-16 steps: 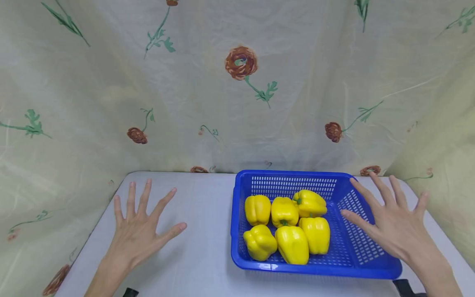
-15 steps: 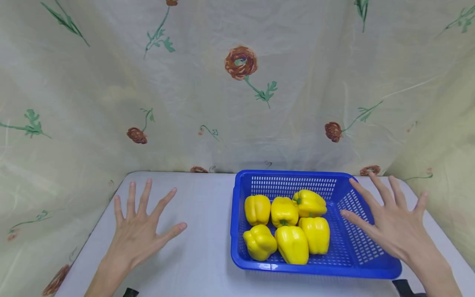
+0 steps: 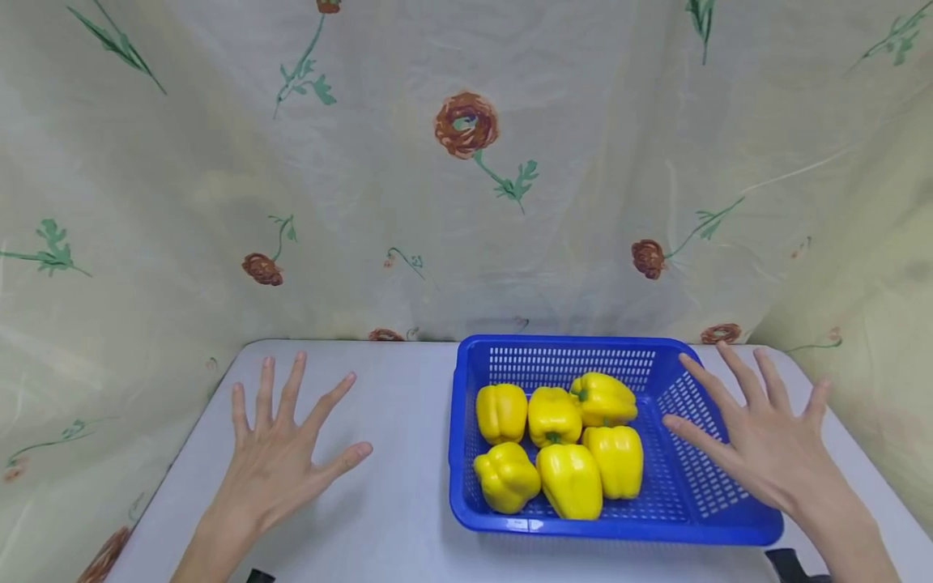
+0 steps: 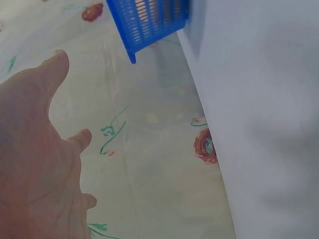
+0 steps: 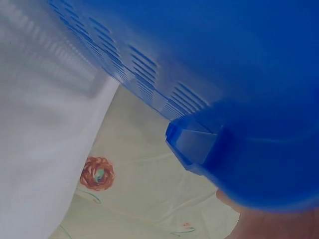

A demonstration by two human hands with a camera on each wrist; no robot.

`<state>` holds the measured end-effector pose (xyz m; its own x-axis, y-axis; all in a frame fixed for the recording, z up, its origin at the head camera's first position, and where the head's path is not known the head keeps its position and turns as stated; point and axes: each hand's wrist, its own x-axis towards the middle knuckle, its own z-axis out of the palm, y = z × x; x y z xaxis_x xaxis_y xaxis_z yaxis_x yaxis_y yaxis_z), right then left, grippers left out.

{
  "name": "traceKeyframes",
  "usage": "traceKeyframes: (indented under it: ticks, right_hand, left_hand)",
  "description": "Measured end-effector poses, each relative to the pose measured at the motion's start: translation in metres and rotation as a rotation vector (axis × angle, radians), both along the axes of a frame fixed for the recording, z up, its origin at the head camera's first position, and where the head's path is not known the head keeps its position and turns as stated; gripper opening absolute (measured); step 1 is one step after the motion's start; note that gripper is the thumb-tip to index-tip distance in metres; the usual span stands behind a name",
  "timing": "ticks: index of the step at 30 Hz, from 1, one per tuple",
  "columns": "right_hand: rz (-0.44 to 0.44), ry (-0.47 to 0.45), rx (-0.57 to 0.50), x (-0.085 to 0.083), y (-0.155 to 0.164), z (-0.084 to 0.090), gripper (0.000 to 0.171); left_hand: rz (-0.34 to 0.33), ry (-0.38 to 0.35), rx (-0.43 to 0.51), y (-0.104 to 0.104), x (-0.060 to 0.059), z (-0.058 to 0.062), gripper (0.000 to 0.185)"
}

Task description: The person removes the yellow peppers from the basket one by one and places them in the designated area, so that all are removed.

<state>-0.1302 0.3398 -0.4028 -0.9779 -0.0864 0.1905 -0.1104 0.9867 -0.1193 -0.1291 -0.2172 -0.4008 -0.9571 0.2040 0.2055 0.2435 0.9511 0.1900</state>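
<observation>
Several yellow bell peppers [image 3: 570,482] lie in a blue plastic basket [image 3: 466,453] with slotted walls, grouped toward its left side. My left hand [image 3: 271,470] hovers with fingers spread over the white table, left of the basket, and holds nothing. Over the basket's right end is my right hand [image 3: 778,453], fingers also spread and empty; it covers part of the rim. In the left wrist view, the palm of the left hand [image 4: 37,149] appears with the thumb extended. The basket's outer wall [image 5: 144,64] fills much of the right wrist view, hiding most of the right hand [image 5: 264,224].
The white table [image 3: 394,421] has its far edge against a hanging curtain [image 3: 364,162] printed with brown flowers. More curtain stands on both sides. Dark straps [image 3: 787,564] show near the wrists at the bottom of the head view.
The head view has shifted slightly, so the scene sits a little further left. My left hand has drifted slightly right. The peppers and basket keep their arrangement.
</observation>
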Motion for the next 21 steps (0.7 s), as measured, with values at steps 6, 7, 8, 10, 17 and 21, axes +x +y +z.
traceKeyframes:
  ticks: [6,7,8,10,17,21]
  right_hand:
    - [0.004,0.0,-0.001,0.0,-0.003,0.0,0.092]
    - [0.004,-0.001,-0.001,0.0,-0.003,0.0,0.092]
    - [0.005,-0.004,-0.002,0.0,-0.004,0.0,0.092]
    - [0.005,-0.01,0.0,-0.001,-0.005,-0.001,0.092]
    - [0.005,-0.009,0.0,-0.001,-0.007,-0.002,0.092]
    - [0.014,-0.018,-0.001,-0.004,-0.01,-0.001,0.091]
  left_hand:
    - [-0.005,0.002,-0.005,0.004,0.002,-0.001,0.083]
    - [-0.004,0.002,-0.006,0.005,0.002,-0.001,0.083]
    - [-0.003,0.002,-0.007,0.006,0.002,-0.001,0.083]
    - [-0.002,0.002,-0.007,0.007,0.003,-0.001,0.083]
    - [-0.013,0.015,-0.003,0.013,0.003,0.001,0.084]
    - [-0.025,0.027,-0.001,0.017,0.003,0.003,0.084]
